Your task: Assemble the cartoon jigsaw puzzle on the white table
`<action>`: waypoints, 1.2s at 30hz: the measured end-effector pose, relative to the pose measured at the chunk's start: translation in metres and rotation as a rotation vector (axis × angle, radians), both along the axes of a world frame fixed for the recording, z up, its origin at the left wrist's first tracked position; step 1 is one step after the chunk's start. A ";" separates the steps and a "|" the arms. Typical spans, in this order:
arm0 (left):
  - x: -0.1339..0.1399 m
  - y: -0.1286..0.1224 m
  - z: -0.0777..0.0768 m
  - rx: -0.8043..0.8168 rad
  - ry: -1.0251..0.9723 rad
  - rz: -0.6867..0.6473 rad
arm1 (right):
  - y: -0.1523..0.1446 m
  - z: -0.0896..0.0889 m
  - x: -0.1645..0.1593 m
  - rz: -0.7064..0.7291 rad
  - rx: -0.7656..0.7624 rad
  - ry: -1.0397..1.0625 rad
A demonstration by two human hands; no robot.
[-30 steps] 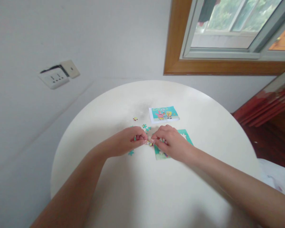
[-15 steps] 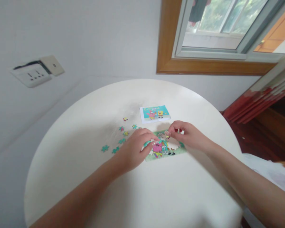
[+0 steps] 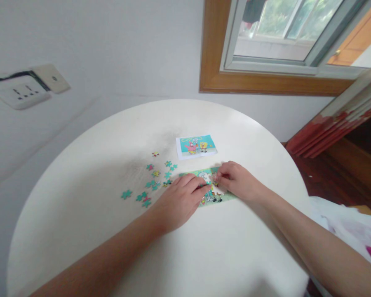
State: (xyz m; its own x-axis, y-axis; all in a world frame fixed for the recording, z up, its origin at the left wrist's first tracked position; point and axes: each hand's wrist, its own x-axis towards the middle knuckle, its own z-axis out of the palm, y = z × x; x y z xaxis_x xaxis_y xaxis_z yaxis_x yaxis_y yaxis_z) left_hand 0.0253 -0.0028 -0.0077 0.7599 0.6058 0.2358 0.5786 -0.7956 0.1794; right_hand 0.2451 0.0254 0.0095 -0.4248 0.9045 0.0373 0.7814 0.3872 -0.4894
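A partly filled jigsaw puzzle (image 3: pixel 199 173) with cartoon figures lies on the round white table, with a pale gap right of its middle. Across its left part rests my left hand (image 3: pixel 184 198), fingers stretched over the pieces and covering much of the picture. My right hand (image 3: pixel 239 180) is at the puzzle's right side, thumb and fingertips pinched on a small puzzle piece (image 3: pixel 215 182) over the gap. That piece is mostly hidden by the fingers. Several loose puzzle pieces (image 3: pixel 126 194), mostly teal, are scattered to the left of my left hand.
Behind the puzzle lies a small picture card (image 3: pixel 198 146) of the same cartoon figures. The white table (image 3: pixel 204 251) reaches the wall, which has a socket (image 3: pixel 24 90) at left. A wood-framed window (image 3: pixel 275 82) is above, with a red and white curtain (image 3: pixel 321 132) at right.
My left hand has slid right over the puzzle, covering the pink figure. My right hand has lowered the piece towards the gap. The view has shifted slightly, showing more loose pieces.
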 end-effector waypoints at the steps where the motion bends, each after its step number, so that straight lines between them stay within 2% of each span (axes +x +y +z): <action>1: 0.001 0.000 0.000 0.002 0.008 0.006 | 0.000 -0.001 0.000 0.003 0.001 -0.003; 17: 0.004 -0.001 0.003 -0.007 0.038 0.013 | -0.001 0.000 0.000 0.001 0.061 -0.166; 36: 0.005 0.000 0.002 0.025 0.068 0.017 | -0.002 0.000 -0.001 -0.016 0.056 -0.217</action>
